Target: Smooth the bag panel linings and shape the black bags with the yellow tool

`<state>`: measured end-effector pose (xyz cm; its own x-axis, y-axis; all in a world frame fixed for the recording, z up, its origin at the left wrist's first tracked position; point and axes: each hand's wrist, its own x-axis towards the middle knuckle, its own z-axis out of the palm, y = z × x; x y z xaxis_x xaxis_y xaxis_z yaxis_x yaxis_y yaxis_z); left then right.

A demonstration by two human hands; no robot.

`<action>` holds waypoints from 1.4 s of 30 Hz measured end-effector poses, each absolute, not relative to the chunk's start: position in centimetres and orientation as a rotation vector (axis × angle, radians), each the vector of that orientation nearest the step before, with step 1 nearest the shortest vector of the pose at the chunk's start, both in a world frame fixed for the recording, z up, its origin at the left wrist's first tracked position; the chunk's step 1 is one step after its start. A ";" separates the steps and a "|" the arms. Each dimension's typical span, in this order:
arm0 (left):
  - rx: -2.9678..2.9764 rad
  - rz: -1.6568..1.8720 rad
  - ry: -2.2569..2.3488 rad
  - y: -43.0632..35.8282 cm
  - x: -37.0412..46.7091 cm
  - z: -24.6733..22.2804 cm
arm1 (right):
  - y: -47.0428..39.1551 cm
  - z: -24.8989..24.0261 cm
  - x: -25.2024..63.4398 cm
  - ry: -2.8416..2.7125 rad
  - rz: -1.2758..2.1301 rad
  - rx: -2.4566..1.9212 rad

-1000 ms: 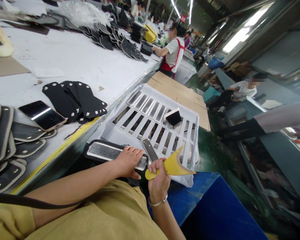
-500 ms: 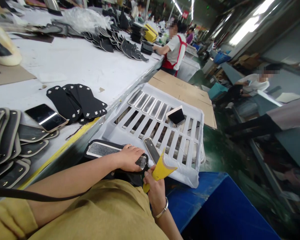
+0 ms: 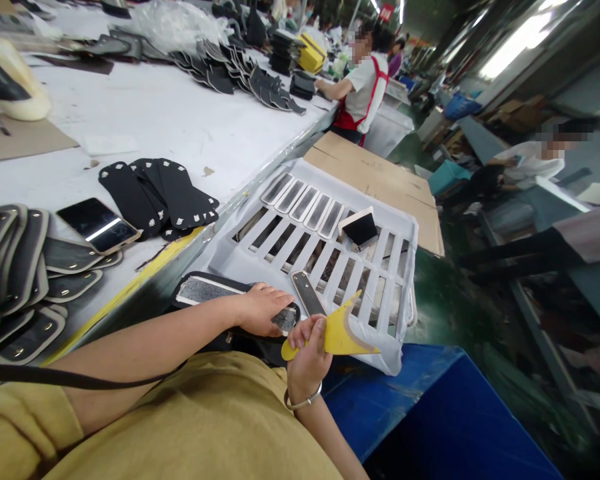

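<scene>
My left hand [image 3: 263,310] lies flat, fingers stretched out, on the right part of a long black padded piece [image 3: 177,285] with a pale-edged grey strip [image 3: 205,291] along its top. Closed round the handle of a yellow scraper [image 3: 343,330] is my right hand [image 3: 307,353]; the fan-shaped blade points right, over the near edge of a white slotted rack [image 3: 411,260]. One slim dark plate [image 3: 307,293] rests on the rack just beyond the scraper. A row of several grey, light-rimmed plates [image 3: 305,203] lies farther back, beside a small black-faced block [image 3: 361,229].
To the left, a white table [image 3: 145,120] carries a phone [image 3: 100,227], black shaped pieces [image 3: 180,193] and stacked grey pieces [image 3: 15,267]. Cardboard [image 3: 380,187] lies behind the rack, a blue bin [image 3: 395,393] below right. A co-worker [image 3: 365,93] stands at the table's far side.
My right hand has turned, swinging the scraper's blade from pointing up to pointing right. My left hand stays on the black padded piece. The whole view has shifted slightly.
</scene>
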<state>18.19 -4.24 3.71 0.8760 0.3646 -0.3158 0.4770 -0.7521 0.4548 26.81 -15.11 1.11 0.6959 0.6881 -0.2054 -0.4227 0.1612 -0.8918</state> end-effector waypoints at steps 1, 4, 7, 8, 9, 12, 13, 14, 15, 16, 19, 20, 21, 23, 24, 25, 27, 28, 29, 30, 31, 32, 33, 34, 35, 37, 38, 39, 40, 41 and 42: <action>2.508 -0.292 0.582 -4.2 18.1 3.7 | -15.0 1.1 26.8 -0.267 0.791 -1.183; 2.548 -0.275 0.576 -4.4 17.9 3.2 | -14.6 1.5 26.6 -0.248 0.757 -1.254; 2.623 -0.169 0.650 -5.1 18.0 2.3 | -14.1 1.8 26.5 -0.229 0.749 -1.312; 2.640 -0.134 0.668 -5.3 18.0 2.1 | -13.9 1.8 26.5 -0.228 0.746 -1.329; 2.652 -0.109 0.682 -5.5 18.0 1.9 | -13.7 1.8 26.5 -0.226 0.742 -1.345; 2.658 -0.079 0.695 -5.6 18.1 1.7 | -13.0 1.8 26.4 -0.216 0.746 -1.386; 2.654 -0.075 0.699 -5.6 18.1 1.8 | -12.8 1.8 26.3 -0.210 0.749 -1.397; 2.651 -0.070 0.701 -5.6 18.1 1.8 | -12.6 1.8 26.3 -0.205 0.750 -1.409; 2.648 -0.062 0.703 -5.6 18.1 1.9 | -12.5 1.8 26.3 -0.205 0.744 -1.425; 2.644 -0.056 0.706 -5.5 18.1 1.9 | -12.4 1.7 26.2 -0.215 0.733 -1.444; 2.636 -0.062 0.716 -5.4 18.2 2.0 | -12.2 1.4 26.2 -0.258 0.698 -1.481; 2.633 -0.070 0.720 -5.4 18.2 2.0 | -12.2 1.2 26.2 -0.258 0.697 -1.469; 2.630 -0.077 0.722 -5.4 18.2 2.0 | -12.1 1.1 26.2 -0.250 0.700 -1.444; 2.624 -0.077 0.716 -5.5 18.1 1.9 | -12.0 1.1 26.1 -0.212 0.704 -1.364; 2.620 -0.065 0.708 -5.5 17.9 1.9 | -12.0 1.2 26.1 -0.193 0.710 -1.317; 2.617 -0.047 0.694 -5.6 17.8 1.9 | -12.0 1.5 26.2 -0.177 0.724 -1.269; 2.621 0.002 0.663 -5.7 17.3 1.8 | -12.3 2.2 26.9 -0.164 0.766 -1.178; 2.632 0.027 0.646 -5.8 17.1 1.8 | -12.4 2.6 27.6 -0.169 0.792 -1.142; 2.649 0.048 0.628 -5.9 16.8 1.7 | -12.6 2.9 28.4 -0.180 0.811 -1.117; 2.670 0.064 0.615 -6.0 16.7 1.6 | -12.7 3.2 29.3 -0.193 0.820 -1.102; 2.693 0.071 0.604 -6.1 16.6 1.5 | -12.7 3.3 30.4 -0.204 0.820 -1.096; 2.713 0.071 0.599 -6.2 16.5 1.4 | -12.6 3.4 31.3 -0.210 0.814 -1.093; 2.728 0.065 0.599 -6.3 16.6 1.3 | -12.5 3.4 32.2 -0.214 0.805 -1.088; 2.738 0.058 0.603 -6.4 16.6 1.2 | -12.2 3.3 32.9 -0.217 0.794 -1.080; 2.744 0.049 0.606 -6.4 16.7 1.2 | -11.8 3.2 33.3 -0.223 0.783 -1.068; 2.750 0.036 0.604 -6.5 16.9 1.2 | -10.8 2.8 33.4 -0.240 0.771 -1.044; 2.753 0.028 0.603 -6.5 16.9 1.2 | -10.4 2.6 33.1 -0.250 0.775 -1.039; 2.758 0.018 0.601 -6.5 16.9 1.3 | -9.9 2.3 32.7 -0.258 0.778 -1.043; 2.764 0.008 0.602 -6.5 16.9 1.4 | -9.6 2.1 32.2 -0.269 0.779 -1.057; 2.771 -0.003 0.598 -6.6 16.9 1.5 | -9.4 1.8 31.7 -0.294 0.775 -1.088; 2.780 -0.011 0.593 -6.6 17.0 1.6 | -9.3 1.6 31.3 -0.330 0.764 -1.130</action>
